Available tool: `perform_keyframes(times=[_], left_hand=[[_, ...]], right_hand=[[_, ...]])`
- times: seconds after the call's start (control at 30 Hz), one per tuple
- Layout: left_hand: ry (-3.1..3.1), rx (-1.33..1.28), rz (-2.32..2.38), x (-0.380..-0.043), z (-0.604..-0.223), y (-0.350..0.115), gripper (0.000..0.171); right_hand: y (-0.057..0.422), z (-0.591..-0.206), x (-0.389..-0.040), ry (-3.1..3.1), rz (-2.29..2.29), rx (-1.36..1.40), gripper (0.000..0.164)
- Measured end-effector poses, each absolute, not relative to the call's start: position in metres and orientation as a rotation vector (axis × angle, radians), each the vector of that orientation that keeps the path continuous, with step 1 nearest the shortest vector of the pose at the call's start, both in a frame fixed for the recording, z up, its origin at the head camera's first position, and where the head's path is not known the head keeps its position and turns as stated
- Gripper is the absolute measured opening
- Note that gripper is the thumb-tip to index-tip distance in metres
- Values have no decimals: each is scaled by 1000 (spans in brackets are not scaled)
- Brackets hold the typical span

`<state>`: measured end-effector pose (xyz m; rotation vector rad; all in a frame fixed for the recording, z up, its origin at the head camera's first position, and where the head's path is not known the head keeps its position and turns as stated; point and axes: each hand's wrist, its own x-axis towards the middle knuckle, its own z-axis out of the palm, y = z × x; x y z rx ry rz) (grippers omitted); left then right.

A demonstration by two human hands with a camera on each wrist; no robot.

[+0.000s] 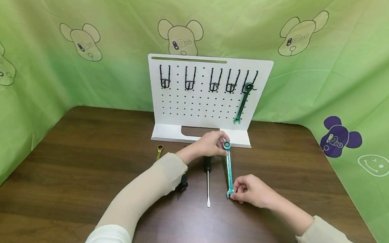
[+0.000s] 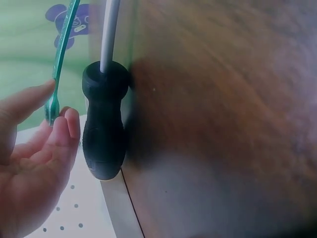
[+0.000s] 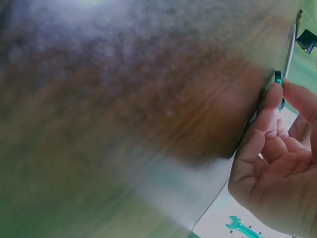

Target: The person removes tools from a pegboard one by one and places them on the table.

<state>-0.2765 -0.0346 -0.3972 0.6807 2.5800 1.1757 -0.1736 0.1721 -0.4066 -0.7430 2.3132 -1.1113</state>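
A teal combination wrench (image 1: pixel 229 171) is held at both ends above the brown table. My left hand (image 1: pixel 210 143) pinches it near its ring end, thumb and fingertips on either side in the left wrist view. At the open-jawed end, my right hand (image 1: pixel 252 191) pinches it between thumb and index finger; the right wrist view shows only a bit of teal there. Left of the wrench lies a flathead screwdriver (image 2: pixel 104 129) with a black handle, partly under my left hand in the head view. A darker green wrench (image 1: pixel 242 104) hangs on the pegboard's rightmost hook.
The white pegboard (image 1: pixel 198 120) stands at the table's back, with several black double hooks (image 1: pixel 189 84) along its top. A yellow wrench (image 1: pixel 159 152) and a black tool (image 1: pixel 182 182), its kind unclear, lie partly hidden by my left arm. Green fabric (image 1: pixel 126 26) surrounds the table.
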Motion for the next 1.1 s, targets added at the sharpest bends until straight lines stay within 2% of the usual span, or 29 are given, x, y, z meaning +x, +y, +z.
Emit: perform_keyframes(times=[0.3, 1.1], left_hand=[[2560, 683, 1161, -276, -396, -32, 38], [2636, 752, 925, -281, -402, -29, 37]], right_hand=[[172, -409, -172, 2364, -1101, -764, 24], [171, -406, -170, 2451, -1022, -727, 28]])
